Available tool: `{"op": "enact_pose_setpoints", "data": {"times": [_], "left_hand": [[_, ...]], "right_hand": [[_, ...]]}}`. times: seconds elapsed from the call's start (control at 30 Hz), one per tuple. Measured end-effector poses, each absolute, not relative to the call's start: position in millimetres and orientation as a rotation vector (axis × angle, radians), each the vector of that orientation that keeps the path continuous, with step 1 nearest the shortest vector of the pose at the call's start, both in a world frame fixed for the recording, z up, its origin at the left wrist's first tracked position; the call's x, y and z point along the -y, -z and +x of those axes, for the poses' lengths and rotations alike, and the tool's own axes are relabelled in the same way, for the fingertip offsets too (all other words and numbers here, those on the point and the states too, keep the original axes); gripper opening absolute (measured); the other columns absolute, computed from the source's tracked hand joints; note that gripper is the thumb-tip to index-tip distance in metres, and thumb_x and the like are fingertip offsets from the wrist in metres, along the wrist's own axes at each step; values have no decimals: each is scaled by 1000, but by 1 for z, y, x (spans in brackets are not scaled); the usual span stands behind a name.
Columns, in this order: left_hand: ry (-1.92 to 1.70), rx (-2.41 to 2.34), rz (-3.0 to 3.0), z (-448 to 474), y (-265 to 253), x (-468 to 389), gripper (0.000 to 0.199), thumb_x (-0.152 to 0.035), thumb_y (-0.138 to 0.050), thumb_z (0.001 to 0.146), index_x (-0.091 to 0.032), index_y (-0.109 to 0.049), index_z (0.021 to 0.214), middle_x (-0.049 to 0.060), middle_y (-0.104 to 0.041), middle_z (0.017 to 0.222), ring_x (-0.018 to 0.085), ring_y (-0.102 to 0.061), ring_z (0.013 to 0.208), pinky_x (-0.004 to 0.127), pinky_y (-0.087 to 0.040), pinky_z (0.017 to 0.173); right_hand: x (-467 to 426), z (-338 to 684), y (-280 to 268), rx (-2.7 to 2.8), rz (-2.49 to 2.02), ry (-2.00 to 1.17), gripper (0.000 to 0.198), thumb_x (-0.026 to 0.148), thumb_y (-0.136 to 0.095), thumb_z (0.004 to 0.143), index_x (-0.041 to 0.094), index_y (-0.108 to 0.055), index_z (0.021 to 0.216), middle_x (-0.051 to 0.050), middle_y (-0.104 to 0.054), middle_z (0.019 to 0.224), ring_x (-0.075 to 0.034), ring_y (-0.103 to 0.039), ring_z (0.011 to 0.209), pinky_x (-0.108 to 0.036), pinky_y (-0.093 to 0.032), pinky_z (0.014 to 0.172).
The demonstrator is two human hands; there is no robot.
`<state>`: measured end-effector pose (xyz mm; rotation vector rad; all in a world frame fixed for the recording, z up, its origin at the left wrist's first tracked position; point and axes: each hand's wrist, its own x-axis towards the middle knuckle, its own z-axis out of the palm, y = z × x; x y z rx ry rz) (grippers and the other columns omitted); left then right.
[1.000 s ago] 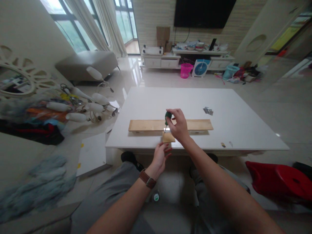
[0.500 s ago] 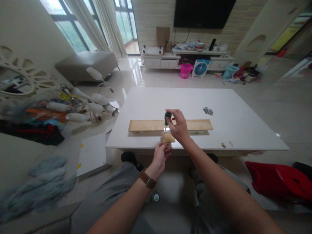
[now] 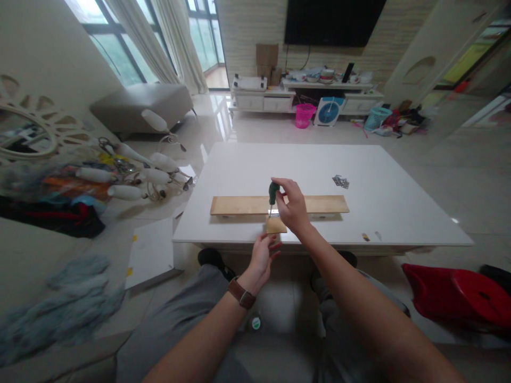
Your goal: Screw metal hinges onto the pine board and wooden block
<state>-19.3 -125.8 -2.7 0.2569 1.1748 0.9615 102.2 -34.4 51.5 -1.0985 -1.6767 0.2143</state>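
Note:
My right hand (image 3: 293,206) is closed round the green handle of a screwdriver (image 3: 273,194), held nearly upright. The shaft points down to the seam between a long wooden board (image 3: 241,205) and a small wooden block (image 3: 276,225). A bit of metal shows at that seam, partly covered by my fingers, so the tip's exact contact cannot be made out. My left hand (image 3: 263,256) is open, palm turned inward and fingers apart, with its fingertips at the near edge of the small block.
The board lies across a white table (image 3: 239,165). Small metal pieces (image 3: 340,182) are heaped at the right, and two small items (image 3: 365,238) lie near the front edge. A red stool (image 3: 459,295) is on the floor at right, a white panel (image 3: 151,252) at left.
The screwdriver handle has turned slightly in my right fingers, which have shifted a little on it. My left hand and the wood stay in place.

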Motion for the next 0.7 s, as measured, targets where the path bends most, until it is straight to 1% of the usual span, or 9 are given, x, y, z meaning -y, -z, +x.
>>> {"op": "enact_pose_setpoints", "data": {"times": [0.13,0.2,0.3,0.37,0.43,0.53,0.63,0.7], "left_hand": [[-957,-1187,249,-19,1,126,17,-14,-63,94,-20,-60,109,9,-74,118,17,-74,85,27,-53,68],[-960,-1183,247,-19,0,126,16,-13,-62,94,-20,-60,109,9,-73,118,16,-74,84,27,-53,68],[-964,-1179,249,-19,1,125,18,-12,-62,93,-20,-61,109,8,-74,117,16,-73,83,27,-53,68],[-964,-1186,246,-18,1,125,19,-12,-62,94,-20,-61,111,8,-74,116,15,-73,82,27,-52,67],[-964,-1189,243,-18,1,125,19,-12,-62,94,-20,-61,112,8,-74,114,15,-73,82,26,-52,66],[-963,-1187,247,-18,1,125,19,-12,-63,94,-20,-60,111,8,-74,113,15,-73,82,25,-53,66],[-959,-1184,249,-18,0,125,18,-12,-62,94,-20,-60,110,8,-74,115,15,-74,82,25,-53,66],[-954,-1187,245,-18,-1,125,18,-11,-60,95,-19,-59,111,8,-74,117,14,-73,82,25,-53,66]], "right_hand": [[34,101,-51,1634,-1119,-201,31,16,-65,95,32,-73,121,-7,-64,108,-25,-65,104,-43,-60,83],[34,101,-51,1615,-1138,-193,27,20,-69,94,31,-73,117,-6,-62,106,-25,-64,101,-43,-60,82],[34,101,-51,1628,-1124,-186,30,18,-65,95,31,-72,121,-8,-65,113,-26,-65,108,-44,-60,84],[34,101,-51,1652,-1101,-189,37,11,-58,96,30,-69,126,-9,-69,122,-27,-66,116,-44,-61,86],[34,101,-51,1668,-1093,-196,44,7,-53,95,30,-68,129,-10,-71,126,-27,-66,118,-44,-61,87],[34,102,-51,1663,-1106,-202,40,9,-56,95,30,-69,126,-8,-71,117,-26,-66,110,-42,-61,84],[34,101,-50,1630,-1121,-191,29,17,-65,95,29,-73,120,-7,-64,107,-25,-65,102,-41,-60,80],[34,101,-49,1615,-1129,-180,25,20,-69,94,29,-73,117,-6,-61,105,-24,-64,100,-42,-60,80]]}}
